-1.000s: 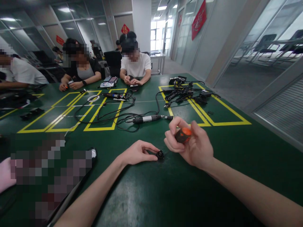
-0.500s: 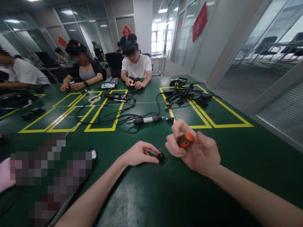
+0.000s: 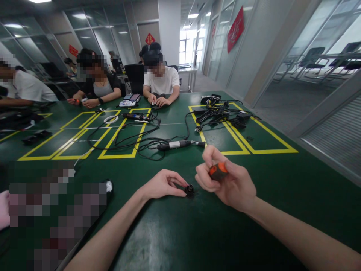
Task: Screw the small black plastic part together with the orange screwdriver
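My left hand (image 3: 165,184) rests low over the green table, thumb and fingers pinching a small black round part (image 3: 190,189) with a short cylindrical top, which stands on the table. Just right of it, my right hand (image 3: 229,178) is raised with its fingers curled around the short orange-and-black handle (image 3: 218,171) of what looks like a screwdriver. Its shaft, if there is one, cannot be made out behind the fingers. The handle is held above and to the right of the black part, apart from it.
Beyond my hands lies a black-and-silver corded tool (image 3: 175,145) with looped cable. A heap of black cables (image 3: 217,113) sits at the back right, inside yellow tape (image 3: 275,151). A long dark pixelated object (image 3: 109,186) is at left. Several people sit across the table.
The handle in my right hand has turned, showing its orange patches differently. My left hand stays pinched on the black part. The whole view has shifted slightly.
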A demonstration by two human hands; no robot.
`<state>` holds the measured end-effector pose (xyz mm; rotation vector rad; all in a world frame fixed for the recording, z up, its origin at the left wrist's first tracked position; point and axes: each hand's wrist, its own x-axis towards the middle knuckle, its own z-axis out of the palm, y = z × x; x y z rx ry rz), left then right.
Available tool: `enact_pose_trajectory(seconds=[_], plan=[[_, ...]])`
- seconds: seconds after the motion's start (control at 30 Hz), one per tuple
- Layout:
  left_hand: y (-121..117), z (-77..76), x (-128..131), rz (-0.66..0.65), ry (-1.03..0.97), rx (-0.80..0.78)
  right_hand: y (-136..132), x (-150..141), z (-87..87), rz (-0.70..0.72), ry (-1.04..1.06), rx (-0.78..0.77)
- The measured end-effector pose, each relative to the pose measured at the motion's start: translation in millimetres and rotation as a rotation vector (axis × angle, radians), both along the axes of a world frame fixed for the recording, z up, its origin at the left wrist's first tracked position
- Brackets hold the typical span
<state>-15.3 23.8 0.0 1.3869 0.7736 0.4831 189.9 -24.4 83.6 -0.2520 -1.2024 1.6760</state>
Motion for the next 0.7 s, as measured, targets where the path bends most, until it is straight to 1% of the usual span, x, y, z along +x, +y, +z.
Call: enact_pose_trajectory(seconds=[0.2,0.37,0.43,0.53,0.6,0.63,0.7], plan=[[1.3,-0.9,-1.5,-0.022,0.001,0.028,1.1,-3.3,-2.7,0.0,-0.046,0.052],[-0.4,-1.8,0.6,-0.042,0.037,0.088,-3.9,-1.5,-5.9,0.036,-0.034,0.049],[-1.7,-2.5,2.2,-0.053,0.053,0.11,-3.8,-0.8,-5.4,0.035,-0.025,0.048],[-5.1,-3.2,4.9,-0.026,0.121,0.146,1.9,-0.3,-3.7,0.001,-0.027,0.034],[-8.5,-3.1,6.9,0.005,0.158,0.219,7.2,-0.1,-2.5,-0.029,-0.019,0.022],[-10.4,-2.9,7.9,0.02,0.167,0.282,9.3,0.0,-2.1,-0.033,-0.015,0.017],[-14.6,-2.6,10.0,0.052,0.187,0.466,11.4,0.3,-2.0,-0.01,-0.005,0.012]])
